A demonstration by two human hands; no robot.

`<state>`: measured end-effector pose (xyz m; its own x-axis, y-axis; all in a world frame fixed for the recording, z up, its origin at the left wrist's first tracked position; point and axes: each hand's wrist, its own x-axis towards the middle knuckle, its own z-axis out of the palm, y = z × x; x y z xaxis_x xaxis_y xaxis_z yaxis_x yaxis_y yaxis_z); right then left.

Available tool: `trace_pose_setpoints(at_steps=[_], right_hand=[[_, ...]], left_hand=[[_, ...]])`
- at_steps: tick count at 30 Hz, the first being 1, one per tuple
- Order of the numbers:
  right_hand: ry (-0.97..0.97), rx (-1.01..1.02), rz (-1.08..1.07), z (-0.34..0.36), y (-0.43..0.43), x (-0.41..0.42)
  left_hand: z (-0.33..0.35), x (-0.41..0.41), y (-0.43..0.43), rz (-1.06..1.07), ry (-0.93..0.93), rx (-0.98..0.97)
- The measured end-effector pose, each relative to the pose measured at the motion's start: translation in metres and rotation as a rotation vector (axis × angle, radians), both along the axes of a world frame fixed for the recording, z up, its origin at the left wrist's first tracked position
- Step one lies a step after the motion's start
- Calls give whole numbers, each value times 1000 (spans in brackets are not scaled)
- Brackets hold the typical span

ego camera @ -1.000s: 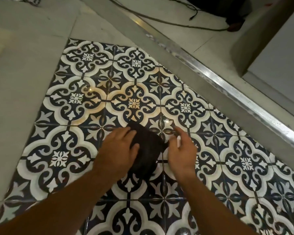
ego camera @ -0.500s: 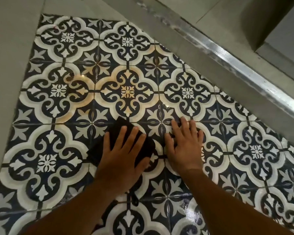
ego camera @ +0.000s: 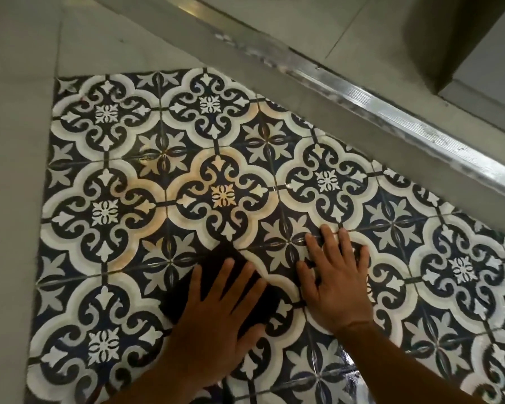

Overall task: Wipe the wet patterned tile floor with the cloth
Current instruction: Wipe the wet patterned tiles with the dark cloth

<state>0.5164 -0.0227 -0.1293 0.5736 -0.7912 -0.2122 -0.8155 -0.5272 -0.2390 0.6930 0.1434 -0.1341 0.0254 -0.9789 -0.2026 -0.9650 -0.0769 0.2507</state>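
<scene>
Down on the patterned tile floor [ego camera: 222, 196], both my hands are flat with the fingers spread. My left hand [ego camera: 213, 325] lies on top of the cloth [ego camera: 216, 272]. It is open and pressing down, not gripping, with the fingers fanned out over the cloth. That cloth is dark, almost black, and it sits on the tiles just below the yellowish flower tile in the middle. One corner of it pokes out past my fingertips, and its left edge shows beside my hand.

My right hand [ego camera: 336, 284] is just beside the cloth, on the bare tiles. It is open too and holds nothing; the palm rests right on the floor.

Near my right arm, low down, the tiles look shiny and wet. Up and to the right, a shiny metal strip [ego camera: 405, 109] runs slantwise along the edge of the tiles. Plain grey floor [ego camera: 15, 141] lies on the left.
</scene>
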Motion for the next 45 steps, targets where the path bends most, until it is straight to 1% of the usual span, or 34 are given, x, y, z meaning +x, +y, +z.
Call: trace_pose_setpoints(at_steps=[3, 5, 9, 11, 13, 16, 19, 22, 26, 29, 31, 33, 36, 38, 41, 43, 45], right_hand=[[12, -3, -4, 1, -1, 2], [24, -5, 3, 0, -2, 3], [25, -1, 3, 0, -2, 3], [32, 5, -2, 0, -3, 4], [26, -1, 4, -1, -3, 2], [15, 1, 12, -2, -2, 2], [20, 18, 14, -3, -3, 1], [17, 25, 22, -3, -4, 0], [31, 23, 38, -3, -4, 0], [26, 30, 39, -1, -6, 1], [25, 35, 29, 1, -4, 1], [15, 36, 11, 3, -3, 3], [16, 24, 3, 5, -4, 4], [21, 20, 8, 5, -3, 3], [26, 12, 2, 5, -2, 3], [37, -3, -3, 6, -1, 5], [51, -13, -18, 6, 2, 6]], left_hand=[[0, 43, 10, -114, -82, -21], [1, 56, 0, -97, -111, -25], [9, 27, -33, 165, -100, 20], [10, 3, -43, 237, -94, 28], [10, -18, -38, 215, -75, 32], [10, -29, -9, 107, -33, 45], [12, -13, 25, 30, -85, 105], [18, 22, 51, 44, -144, 181], [23, 57, 39, 176, -193, 223], [20, 43, 5, 333, -162, 208], [17, 24, -7, 372, -161, 190], [18, 11, -8, 351, -145, 161], [17, 12, 8, 232, -104, 113], [15, 23, 28, 134, -85, 97], [11, 52, 57, 43, -112, 94], [9, 78, 66, 38, -125, 83], [8, 98, 60, 98, -127, 81]])
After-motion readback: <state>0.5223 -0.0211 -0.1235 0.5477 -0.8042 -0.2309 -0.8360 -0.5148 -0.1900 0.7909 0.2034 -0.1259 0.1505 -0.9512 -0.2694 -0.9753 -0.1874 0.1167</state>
